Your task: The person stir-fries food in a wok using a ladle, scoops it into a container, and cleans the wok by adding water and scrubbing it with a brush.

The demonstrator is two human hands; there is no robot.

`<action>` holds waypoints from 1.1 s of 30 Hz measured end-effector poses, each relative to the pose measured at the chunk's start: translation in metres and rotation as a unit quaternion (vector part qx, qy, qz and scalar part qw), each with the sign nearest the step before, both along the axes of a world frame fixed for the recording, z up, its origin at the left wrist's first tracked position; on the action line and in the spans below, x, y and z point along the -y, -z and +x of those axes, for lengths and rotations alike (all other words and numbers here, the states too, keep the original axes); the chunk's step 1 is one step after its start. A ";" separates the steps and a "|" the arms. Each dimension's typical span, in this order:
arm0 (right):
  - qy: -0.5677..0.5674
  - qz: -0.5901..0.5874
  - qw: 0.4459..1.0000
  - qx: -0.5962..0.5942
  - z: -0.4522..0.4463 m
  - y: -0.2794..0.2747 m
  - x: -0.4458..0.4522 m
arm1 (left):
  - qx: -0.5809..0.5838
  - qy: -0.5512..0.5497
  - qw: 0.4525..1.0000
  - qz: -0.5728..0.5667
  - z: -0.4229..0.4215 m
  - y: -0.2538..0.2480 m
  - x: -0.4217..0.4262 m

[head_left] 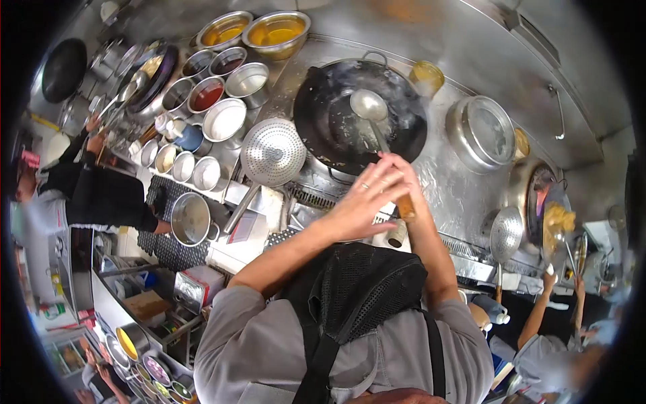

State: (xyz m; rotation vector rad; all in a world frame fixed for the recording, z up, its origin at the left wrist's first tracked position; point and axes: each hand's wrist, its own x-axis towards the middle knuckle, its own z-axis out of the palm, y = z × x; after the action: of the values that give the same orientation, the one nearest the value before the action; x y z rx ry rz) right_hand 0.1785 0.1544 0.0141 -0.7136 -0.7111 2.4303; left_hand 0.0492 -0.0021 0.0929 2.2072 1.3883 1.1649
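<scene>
A ladle with a round metal bowl reaches into a large black wok, which has a wet, steaming inside. The wooden end of its handle shows below my right hand, whose fingers are wrapped round the handle. My left hand is beside and partly over the right one, with its fingers stretched out and a ring on one of them. Whether the left fingers touch the handle or the right hand, I cannot tell. A perforated strainer rests left of the wok, its handle pointing toward me.
Metal pots of sauce and seasoning stand at left, with two bowls of yellow liquid behind. A lidded steel pot sits right of the wok. Co-workers work at both sides, near another strainer and wok.
</scene>
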 end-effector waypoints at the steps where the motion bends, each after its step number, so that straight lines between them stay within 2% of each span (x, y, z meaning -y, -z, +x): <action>1: -0.052 -0.010 0.998 -0.029 -0.013 0.024 -0.005 | 0.011 -0.001 1.000 0.014 0.005 0.002 0.000; 3: -0.081 -0.062 0.992 -0.068 -0.035 0.050 0.000 | 0.023 -0.010 0.999 0.026 -0.003 0.014 0.004; 5: 0.003 -0.011 0.999 0.041 -0.055 0.010 0.040 | 0.051 -0.019 0.997 0.049 -0.026 0.038 0.008; 7: 0.038 0.081 0.988 0.125 -0.064 -0.021 0.063 | 0.159 -0.069 0.984 0.042 -0.052 0.029 0.027; 8: -0.029 0.147 0.980 0.127 -0.047 -0.014 0.059 | 0.212 -0.093 0.972 0.029 -0.069 0.031 0.039; 9: -0.042 0.201 0.960 0.190 -0.031 -0.008 0.055 | 0.271 -0.115 0.954 0.050 -0.087 0.033 0.048; 10: -0.057 0.255 0.931 0.254 -0.013 0.000 0.052 | 0.330 -0.137 0.931 0.074 -0.105 0.035 0.056; 12: -0.006 0.360 0.836 0.414 0.029 0.035 0.049 | 0.464 -0.189 0.864 0.057 -0.141 0.042 0.077; 14: -0.021 0.511 0.648 0.565 0.089 0.098 0.039 | 0.545 -0.236 0.804 0.035 -0.171 0.047 0.094; 15: -0.024 0.514 0.644 0.566 0.100 0.112 0.050 | 0.549 -0.237 0.801 0.038 -0.182 0.052 0.097; 17: -0.078 0.457 0.570 0.678 0.117 0.131 0.068 | 0.568 -0.251 0.782 0.057 -0.198 0.063 0.098; 20: -0.078 0.399 0.550 0.730 0.117 0.159 0.087 | 0.584 -0.228 0.775 0.074 -0.215 0.070 0.089; 21: -0.071 0.450 0.514 0.727 0.128 0.182 0.084 | 0.567 -0.233 0.788 0.060 -0.221 0.070 0.089; 22: -0.070 0.448 0.510 0.731 0.127 0.165 0.081 | 0.571 -0.230 0.786 0.059 -0.225 0.061 0.092; 23: -0.003 0.328 0.682 0.654 0.127 0.149 0.073 | 0.483 -0.257 0.836 -0.021 -0.230 0.045 0.098; 24: 0.066 0.191 0.816 0.541 0.119 0.126 0.070 | 0.387 -0.281 0.873 -0.100 -0.236 0.039 0.104; 25: 0.118 0.094 0.868 0.474 0.125 0.112 0.059 | 0.313 -0.296 0.889 -0.153 -0.245 0.044 0.110; 26: 0.178 -0.008 0.897 0.405 0.136 0.103 0.047 | 0.317 -0.297 0.888 -0.153 -0.249 0.049 0.115; 28: 0.213 0.103 0.916 0.325 0.137 0.068 0.027 | 0.204 -0.298 0.889 -0.283 -0.255 0.055 0.122; 29: 0.242 0.098 0.927 0.268 0.118 0.037 0.018 | 0.139 -0.291 0.917 -0.235 -0.249 0.055 0.122; 30: 0.253 0.077 0.935 0.235 0.098 0.011 0.002 | 0.105 -0.276 0.917 -0.268 -0.246 0.058 0.118; 31: 0.242 0.049 0.949 0.195 0.073 -0.014 -0.009 | 0.121 -0.262 0.924 -0.250 -0.242 0.071 0.113; 33: 0.180 0.112 0.954 0.210 0.019 -0.046 -0.023 | 0.136 -0.246 0.932 -0.229 -0.232 0.080 0.104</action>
State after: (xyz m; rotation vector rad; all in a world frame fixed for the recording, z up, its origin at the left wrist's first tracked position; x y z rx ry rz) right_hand 0.1971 0.1777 0.0602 -1.1690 -0.9100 1.8488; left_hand -0.1828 -0.1061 0.0126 1.3638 1.9084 1.0899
